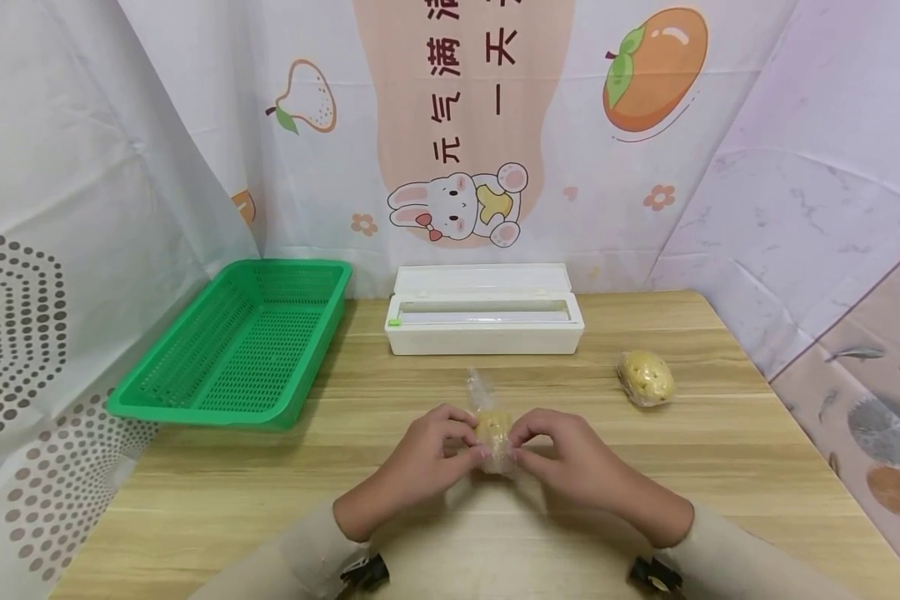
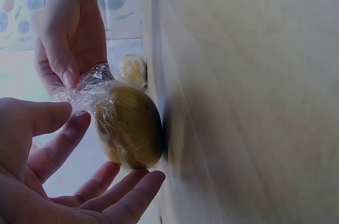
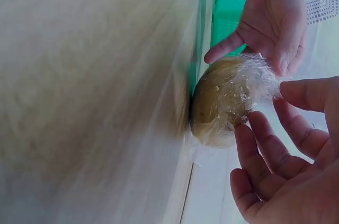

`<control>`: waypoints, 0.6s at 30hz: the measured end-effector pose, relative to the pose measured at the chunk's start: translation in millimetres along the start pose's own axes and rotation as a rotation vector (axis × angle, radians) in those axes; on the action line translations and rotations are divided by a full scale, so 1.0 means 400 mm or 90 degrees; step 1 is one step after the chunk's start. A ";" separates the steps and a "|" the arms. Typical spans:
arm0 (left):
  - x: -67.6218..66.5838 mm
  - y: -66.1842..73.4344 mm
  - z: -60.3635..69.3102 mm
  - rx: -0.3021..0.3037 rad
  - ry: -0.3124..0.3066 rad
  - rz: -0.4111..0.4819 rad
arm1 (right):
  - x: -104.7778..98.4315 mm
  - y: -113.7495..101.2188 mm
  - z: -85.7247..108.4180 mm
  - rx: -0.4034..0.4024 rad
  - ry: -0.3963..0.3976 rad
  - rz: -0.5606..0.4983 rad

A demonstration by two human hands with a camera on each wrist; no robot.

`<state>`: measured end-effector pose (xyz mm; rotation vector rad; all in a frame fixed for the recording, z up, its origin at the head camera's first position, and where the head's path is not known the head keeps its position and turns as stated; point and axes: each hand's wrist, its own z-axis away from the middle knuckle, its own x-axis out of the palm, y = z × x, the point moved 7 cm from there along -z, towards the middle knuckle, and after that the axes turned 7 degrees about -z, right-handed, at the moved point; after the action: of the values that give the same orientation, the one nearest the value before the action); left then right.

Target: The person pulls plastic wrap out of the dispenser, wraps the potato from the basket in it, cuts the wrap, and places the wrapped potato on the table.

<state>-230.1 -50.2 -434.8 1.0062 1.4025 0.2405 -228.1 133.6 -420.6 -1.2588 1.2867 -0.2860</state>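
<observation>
A potato (image 1: 492, 423) lies on the table between my two hands, with clear plastic wrap (image 1: 480, 390) around it and a loose tail of film sticking out on its far side. My left hand (image 1: 438, 447) pinches the wrap between thumb and index finger at the potato's left. From the right, my right hand (image 1: 570, 458) pinches the gathered film (image 3: 262, 75) on top. Other fingertips of the left hand touch the potato's side (image 2: 130, 128) in the left wrist view. A second wrapped potato (image 1: 647, 377) rests apart, further right.
A white plastic wrap dispenser box (image 1: 485, 339) stands at the back middle, lid up, with a roll inside. To the left is a green perforated basket (image 1: 318, 367). A printed curtain (image 1: 330, 183) hangs behind the wooden table (image 1: 390, 400).
</observation>
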 end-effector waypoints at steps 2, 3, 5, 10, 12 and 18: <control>-0.001 -0.008 -0.007 -0.014 0.004 0.009 | -0.002 0.008 -0.008 0.014 0.003 -0.004; -0.002 -0.012 -0.011 -0.022 0.007 0.014 | -0.003 0.011 -0.012 0.022 0.004 -0.007; -0.002 -0.023 -0.020 -0.035 0.008 0.036 | -0.005 0.019 -0.021 0.043 0.006 -0.014; -0.005 -0.051 -0.046 -0.072 0.022 0.074 | -0.008 0.035 -0.051 0.097 -0.006 -0.049; -0.006 -0.061 -0.053 -0.089 0.028 0.072 | -0.004 0.039 -0.062 0.109 -0.024 -0.067; -0.008 -0.068 -0.058 -0.103 0.028 0.047 | 0.006 0.047 -0.079 0.115 -0.053 -0.069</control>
<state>-262.3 -57.9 -448.1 0.9244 1.3638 0.4267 -261.7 122.0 -430.1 -1.1750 1.0987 -0.4148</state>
